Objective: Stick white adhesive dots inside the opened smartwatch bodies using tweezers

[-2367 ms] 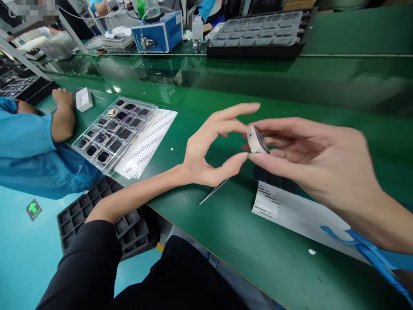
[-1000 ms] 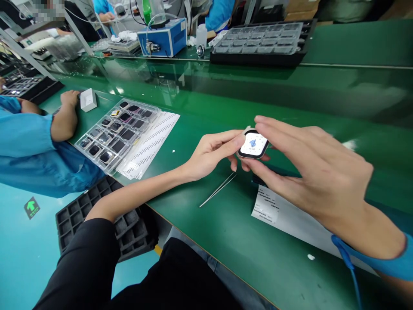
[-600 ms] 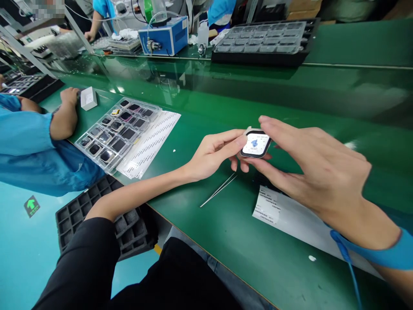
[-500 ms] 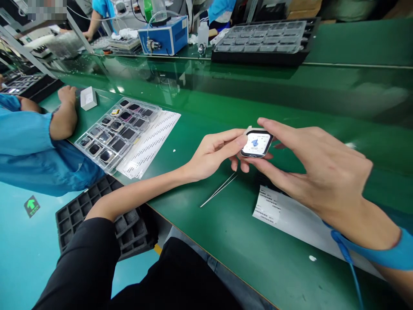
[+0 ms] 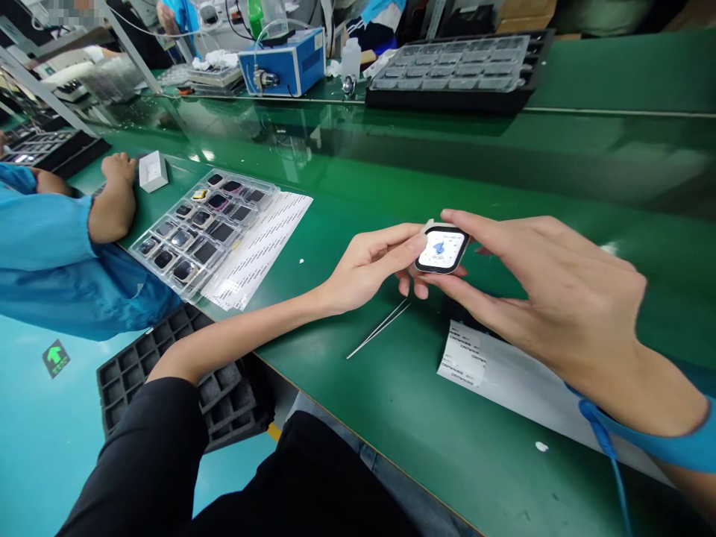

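Note:
A smartwatch body (image 5: 441, 249) without a strap, its square screen lit white with a small blue picture, is held up over the green bench. My left hand (image 5: 365, 270) pinches its left edge, thumb on the front and fingers behind. Around the right side curves my right hand (image 5: 570, 298), the index finger at the top corner and the thumb along the lower edge. A blue wrist strap (image 5: 665, 440) with a cord is on my right wrist. Below the watch, metal tweezers (image 5: 376, 332) lie on the bench.
To the left, a clear tray (image 5: 162, 257) with several watch parts lies on a printed sheet (image 5: 262, 242). Another sheet (image 5: 503, 369) lies under my right hand. A co-worker's arm (image 5: 115, 201) rests near a white box (image 5: 153, 171). Black trays (image 5: 134, 365) stand below the bench edge.
The watch body has shifted slightly left and tilted a little, and its screen shows more squarely. My right index finger has moved slightly left and down with it.

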The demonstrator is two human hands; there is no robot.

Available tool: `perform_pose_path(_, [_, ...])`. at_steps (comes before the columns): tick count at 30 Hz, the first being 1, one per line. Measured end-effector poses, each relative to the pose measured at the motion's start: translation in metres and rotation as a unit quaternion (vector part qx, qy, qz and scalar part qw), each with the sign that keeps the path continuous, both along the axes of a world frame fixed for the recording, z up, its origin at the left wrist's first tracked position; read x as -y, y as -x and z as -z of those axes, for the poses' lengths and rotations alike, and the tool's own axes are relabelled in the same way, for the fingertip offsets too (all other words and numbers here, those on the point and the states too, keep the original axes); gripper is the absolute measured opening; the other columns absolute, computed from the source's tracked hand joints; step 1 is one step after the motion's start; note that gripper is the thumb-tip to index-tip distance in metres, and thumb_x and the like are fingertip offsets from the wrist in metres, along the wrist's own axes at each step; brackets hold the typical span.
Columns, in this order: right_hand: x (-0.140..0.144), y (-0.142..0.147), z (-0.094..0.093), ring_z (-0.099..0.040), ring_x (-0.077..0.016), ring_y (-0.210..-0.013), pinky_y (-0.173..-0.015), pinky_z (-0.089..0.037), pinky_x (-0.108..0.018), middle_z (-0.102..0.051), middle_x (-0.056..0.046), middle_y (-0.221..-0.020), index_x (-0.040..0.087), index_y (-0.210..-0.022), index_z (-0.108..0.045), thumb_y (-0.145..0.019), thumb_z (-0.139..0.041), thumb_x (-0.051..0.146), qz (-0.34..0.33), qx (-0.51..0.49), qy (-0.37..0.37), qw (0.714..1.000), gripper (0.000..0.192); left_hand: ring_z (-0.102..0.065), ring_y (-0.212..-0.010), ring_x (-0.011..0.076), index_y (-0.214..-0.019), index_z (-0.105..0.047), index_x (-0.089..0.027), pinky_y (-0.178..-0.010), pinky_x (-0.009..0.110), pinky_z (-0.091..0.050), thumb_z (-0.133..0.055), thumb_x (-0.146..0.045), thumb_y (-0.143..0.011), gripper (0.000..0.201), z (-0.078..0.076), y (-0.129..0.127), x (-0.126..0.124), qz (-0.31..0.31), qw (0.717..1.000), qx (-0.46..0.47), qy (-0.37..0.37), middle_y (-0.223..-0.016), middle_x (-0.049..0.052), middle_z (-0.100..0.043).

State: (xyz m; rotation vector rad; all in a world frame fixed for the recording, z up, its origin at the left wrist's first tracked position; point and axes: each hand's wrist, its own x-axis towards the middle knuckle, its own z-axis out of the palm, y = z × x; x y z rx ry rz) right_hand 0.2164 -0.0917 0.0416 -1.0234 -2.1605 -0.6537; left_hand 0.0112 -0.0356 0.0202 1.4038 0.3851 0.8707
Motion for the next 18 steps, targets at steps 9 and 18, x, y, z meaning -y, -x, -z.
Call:
perform_pose_path(9, [0.002,-0.008,-0.013,-0.079,-0.0221,-0.099,-0.064,-0.057,-0.030,-0.082,-0.004,-0.115,0.022,-0.141,-0.061,-0.097,-0.076,0.032,-0.003,0.036,0.030,0.999,0.048,-0.074,-0.082,0.0146,-0.116,-0.079,-0.016,-0.060,0.021,-0.057,-0.074,-0.066,-0.091,0.056,0.003,-0.001,-0.004,-0.002,1.000,-0.009,-0.030,-0.106,0.009,-0.081])
perform_pose_path(18, [0.002,-0.016,-0.012,-0.078,-0.0204,-0.102,-0.061,-0.056,-0.033,-0.081,0.003,-0.118,0.032,-0.141,-0.059,-0.103,-0.067,0.045,-0.050,0.050,0.072,0.995,0.040,-0.074,-0.068,0.0135,-0.115,-0.079,-0.013,-0.059,0.023,-0.060,-0.081,-0.066,-0.084,0.062,0.011,-0.006,0.000,0.031,0.999,-0.030,0.033,-0.089,0.006,-0.078])
